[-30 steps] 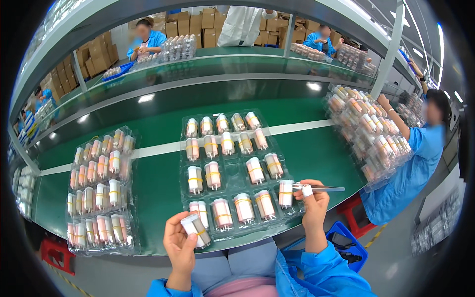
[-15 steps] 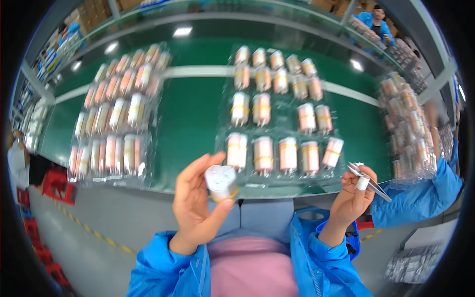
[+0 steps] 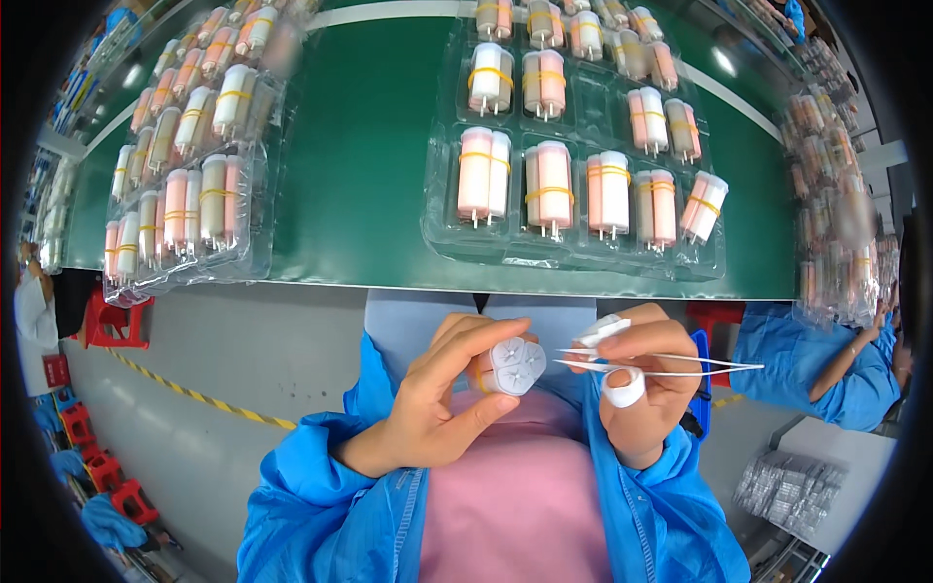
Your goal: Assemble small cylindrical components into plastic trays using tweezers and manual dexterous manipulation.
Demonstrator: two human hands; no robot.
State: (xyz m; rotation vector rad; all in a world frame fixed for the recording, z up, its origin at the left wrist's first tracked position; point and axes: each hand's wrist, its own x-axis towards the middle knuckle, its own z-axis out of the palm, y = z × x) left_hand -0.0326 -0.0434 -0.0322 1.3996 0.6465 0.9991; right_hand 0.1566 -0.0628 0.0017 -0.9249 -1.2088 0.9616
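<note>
My left hand point(image 3: 428, 408) is closed around a bundle of small capped cylinders point(image 3: 516, 365), tilted so that three pale round ends face up, each with a small mark at its centre. Close by on the right, my right hand point(image 3: 649, 408) pinches metal tweezers point(image 3: 714, 369). Their tips point left, slightly apart, near the bundle without clearly touching it. White wraps point(image 3: 623, 389) cover fingertips of that hand. Beyond my hands, a clear plastic tray point(image 3: 544, 255) carries rows of pink, white and beige cylinder bundles point(image 3: 483, 177) held by yellow bands.
Another filled clear tray stack point(image 3: 260, 255) stands on the green table point(image 3: 340, 175) at left. More stacked trays point(image 3: 838, 277) rise at right, beside a co-worker's blue sleeve point(image 3: 777, 364). A red stool point(image 3: 117, 321) and a blue bin point(image 3: 702, 394) stand below table level.
My view has tipped downward. Both hands have come together in front of my body: the bundle moved right, the tweezers left, and their tips now point at the bundle.
</note>
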